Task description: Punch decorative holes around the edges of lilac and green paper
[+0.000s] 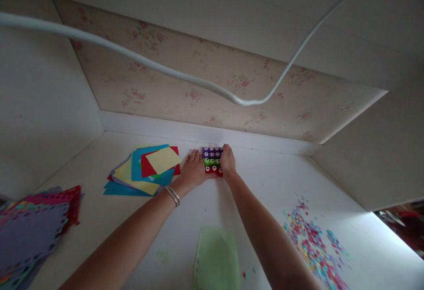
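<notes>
A block of small paper punches (212,154) stands in rows near the back of the white table; the rows are purple, green and red, each punch with a white round top. My left hand (194,166) presses along the block's left side, fingers pointing away from me, thumb near the front red row. Against the right side, my right hand (228,160) cups the rows with its fingers together. The two hands grip the block between them. Nearer to me lies a pale green sheet of paper (217,259) with a punched left edge.
Coloured paper cards (152,168) are piled left of my left hand. Punched sheets (33,232) are stacked at the near left. Tiny paper cutouts (314,241) lie scattered at right. A white cable (198,81) hangs across the view, before a floral-papered back panel (232,78).
</notes>
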`<state>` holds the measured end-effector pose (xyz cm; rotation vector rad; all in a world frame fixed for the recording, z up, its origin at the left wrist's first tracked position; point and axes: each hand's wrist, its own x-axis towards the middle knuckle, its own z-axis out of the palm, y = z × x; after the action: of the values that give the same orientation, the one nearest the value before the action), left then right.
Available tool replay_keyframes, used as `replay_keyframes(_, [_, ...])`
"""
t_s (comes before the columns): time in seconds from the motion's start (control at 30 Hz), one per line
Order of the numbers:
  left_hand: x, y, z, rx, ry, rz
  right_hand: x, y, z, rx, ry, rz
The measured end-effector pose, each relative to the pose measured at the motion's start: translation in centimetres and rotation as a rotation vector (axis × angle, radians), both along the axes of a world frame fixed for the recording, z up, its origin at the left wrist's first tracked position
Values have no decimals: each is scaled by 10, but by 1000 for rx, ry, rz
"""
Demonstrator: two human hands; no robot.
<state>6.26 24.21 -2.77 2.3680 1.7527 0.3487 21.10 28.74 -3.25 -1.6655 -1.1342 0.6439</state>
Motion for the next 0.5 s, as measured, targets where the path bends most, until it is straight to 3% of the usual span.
replay_keyframes(0.17, [-8, 14, -1, -5, 1, 9, -7, 9, -1, -7, -4, -11])
replay_keyframes(0.3, [-10, 10, 6, 25, 16, 9, -4, -1, 7, 24, -12, -1])
replay_keyframes(0.4, [-19, -9, 17, 51, 38, -3, 4, -29, 20, 72, -24, 44])
replay_keyframes(0.5, [-41, -43, 25, 87, 63, -42, 10, -84, 33, 116, -30, 122])
